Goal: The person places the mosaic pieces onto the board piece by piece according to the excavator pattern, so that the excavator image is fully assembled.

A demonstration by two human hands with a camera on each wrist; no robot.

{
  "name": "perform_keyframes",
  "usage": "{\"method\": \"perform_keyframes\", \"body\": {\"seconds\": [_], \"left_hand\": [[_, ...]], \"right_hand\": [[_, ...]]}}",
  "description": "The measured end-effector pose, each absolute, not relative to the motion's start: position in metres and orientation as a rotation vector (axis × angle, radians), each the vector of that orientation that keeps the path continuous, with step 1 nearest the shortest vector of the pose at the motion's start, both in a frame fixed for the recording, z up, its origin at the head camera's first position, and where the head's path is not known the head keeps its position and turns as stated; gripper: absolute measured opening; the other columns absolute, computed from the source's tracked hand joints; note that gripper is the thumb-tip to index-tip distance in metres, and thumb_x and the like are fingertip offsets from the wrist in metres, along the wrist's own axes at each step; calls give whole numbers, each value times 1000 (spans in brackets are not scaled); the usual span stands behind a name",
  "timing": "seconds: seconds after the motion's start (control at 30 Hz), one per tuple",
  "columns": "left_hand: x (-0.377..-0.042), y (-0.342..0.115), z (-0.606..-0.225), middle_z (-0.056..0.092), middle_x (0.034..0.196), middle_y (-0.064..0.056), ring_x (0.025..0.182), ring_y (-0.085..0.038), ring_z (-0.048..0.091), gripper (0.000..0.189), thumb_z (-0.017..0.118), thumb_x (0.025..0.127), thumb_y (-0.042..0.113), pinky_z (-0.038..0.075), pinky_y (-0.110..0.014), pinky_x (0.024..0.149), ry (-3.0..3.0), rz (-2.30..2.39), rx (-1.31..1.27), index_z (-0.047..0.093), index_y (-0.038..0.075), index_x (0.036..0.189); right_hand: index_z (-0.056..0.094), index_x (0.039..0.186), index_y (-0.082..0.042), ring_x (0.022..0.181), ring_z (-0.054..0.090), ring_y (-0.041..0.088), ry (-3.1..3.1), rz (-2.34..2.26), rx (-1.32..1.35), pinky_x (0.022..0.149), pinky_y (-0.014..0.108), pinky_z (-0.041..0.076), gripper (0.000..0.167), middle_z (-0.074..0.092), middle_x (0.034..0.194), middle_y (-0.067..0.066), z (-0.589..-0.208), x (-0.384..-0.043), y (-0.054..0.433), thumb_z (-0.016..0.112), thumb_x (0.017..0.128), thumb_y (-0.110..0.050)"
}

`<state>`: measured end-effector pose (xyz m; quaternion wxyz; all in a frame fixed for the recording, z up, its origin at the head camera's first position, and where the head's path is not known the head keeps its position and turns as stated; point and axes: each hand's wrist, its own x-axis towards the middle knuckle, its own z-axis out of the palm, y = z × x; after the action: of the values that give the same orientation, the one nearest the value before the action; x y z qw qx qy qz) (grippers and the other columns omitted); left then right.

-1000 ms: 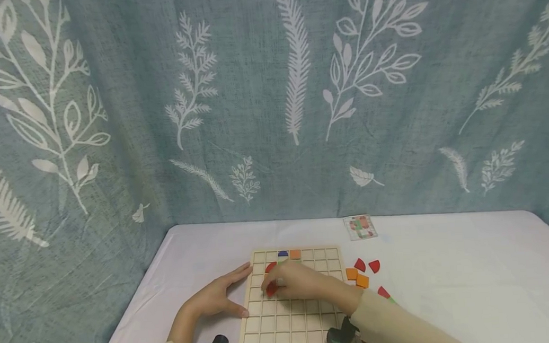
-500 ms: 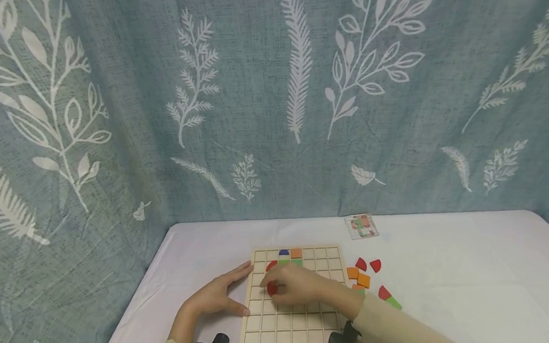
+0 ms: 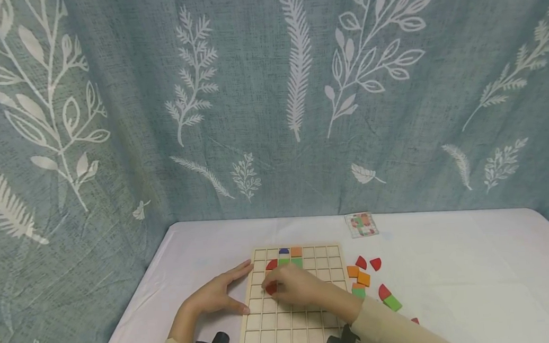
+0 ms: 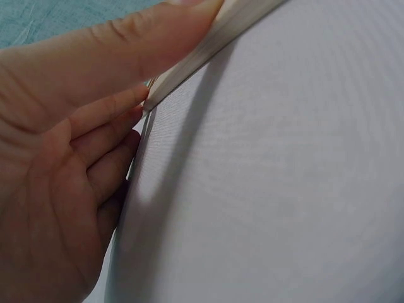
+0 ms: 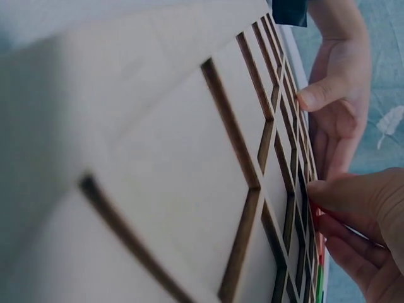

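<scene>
A pale wooden board [image 3: 292, 337] with a grid of square cells lies on the table. My right hand [image 3: 296, 286] is over its left middle, pinching a red quarter-circle tile [image 3: 270, 289] down at the cells; the fingers partly cover the tile. Just beyond sit another red tile [image 3: 272, 264], a blue piece [image 3: 284, 251], an orange square [image 3: 296, 252] and green squares [image 3: 297, 262]. My left hand [image 3: 218, 296] rests at the board's left edge, thumb and fingers spread. In the left wrist view, the thumb [image 4: 145, 47] and fingertips touch the board's side.
Right of the board lie loose tiles: orange squares [image 3: 363, 278], red quarter-circles [image 3: 375, 264] and a green square [image 3: 392, 303]. A small picture card [image 3: 361, 224] lies at the back. A leaf-patterned blue-green curtain [image 3: 270, 113] hangs behind the white table [image 3: 467, 264].
My right fingers shift slightly around the red tile, over the same part of the board. My left hand stays at the board's edge.
</scene>
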<state>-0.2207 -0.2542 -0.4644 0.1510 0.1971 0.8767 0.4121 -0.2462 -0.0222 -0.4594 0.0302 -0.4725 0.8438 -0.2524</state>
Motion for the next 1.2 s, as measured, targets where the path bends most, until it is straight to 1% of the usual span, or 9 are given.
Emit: {"method": "perform_keyframes", "body": {"seconds": [0.23, 0.37, 0.53, 0.7, 0.83, 0.93, 1.07, 1.13, 1.2], "left_hand": [[-221, -251, -464, 19, 152, -16, 138, -42, 11, 99, 84, 60, 25, 12, -60, 109, 2496, 1191, 573, 33, 2, 142], [-221, -252, -466, 20, 152, -16, 138, -42, 12, 99, 84, 60, 26, 13, -60, 109, 2507, 1174, 575, 33, 3, 142], [-221, -252, -467, 20, 152, -17, 137, -43, 13, 99, 84, 61, 27, 14, -61, 108, 2514, 1167, 567, 33, 3, 142], [-221, -252, -467, 21, 151, -18, 137, -44, 13, 99, 84, 59, 25, 13, -61, 108, 2513, 1176, 553, 34, 2, 141], [-221, -252, -467, 21, 151, -19, 137, -44, 13, 100, 85, 58, 25, 13, -61, 108, 2515, 1176, 551, 34, 1, 141], [-221, -252, -467, 20, 151, -19, 137, -44, 12, 101, 85, 58, 25, 13, -61, 108, 2507, 1187, 553, 33, 1, 142], [-222, -253, -468, 20, 151, -19, 137, -44, 12, 101, 85, 58, 26, 13, -61, 108, 2512, 1190, 548, 33, 1, 142], [-222, -253, -469, 20, 151, -19, 137, -44, 12, 101, 85, 58, 26, 13, -61, 108, 2519, 1188, 547, 34, 2, 141], [-222, -253, -469, 20, 151, -19, 137, -44, 12, 101, 85, 58, 26, 12, -61, 108, 2520, 1192, 553, 34, 1, 141]], "right_hand": [[71, 95, -10, 87, 61, 1, 2601, -870, -1421, 76, 9, 48, 15, 70, 92, -4, -462, -246, -17, 71, 80, -9], [71, 98, -11, 87, 60, 0, 2629, -797, -1420, 76, 10, 47, 18, 69, 94, -5, -461, -245, -14, 71, 80, -13], [69, 105, -13, 93, 61, 3, 2576, -860, -1346, 79, 15, 49, 21, 68, 102, -6, -455, -242, 0, 67, 85, -20], [67, 110, -11, 93, 63, 8, 2409, -1031, -1257, 81, 20, 51, 26, 68, 107, 0, -448, -240, 28, 63, 88, -24], [66, 111, -7, 94, 65, 18, 2330, -1149, -1204, 82, 28, 53, 28, 68, 107, 8, -442, -236, 56, 64, 87, -21], [65, 112, -5, 96, 64, 23, 2331, -1196, -1179, 83, 30, 53, 30, 67, 108, 10, -441, -233, 78, 63, 88, -22], [65, 111, -4, 96, 63, 21, 2391, -1255, -1137, 82, 29, 54, 33, 67, 109, 10, -443, -227, 106, 64, 87, -26], [65, 110, -4, 95, 64, 21, 2422, -1311, -1111, 81, 31, 54, 32, 67, 108, 10, -445, -222, 120, 65, 86, -25], [65, 109, -5, 93, 64, 20, 2469, -1345, -1066, 78, 30, 55, 31, 67, 107, 9, -449, -216, 135, 66, 86, -25]]}}
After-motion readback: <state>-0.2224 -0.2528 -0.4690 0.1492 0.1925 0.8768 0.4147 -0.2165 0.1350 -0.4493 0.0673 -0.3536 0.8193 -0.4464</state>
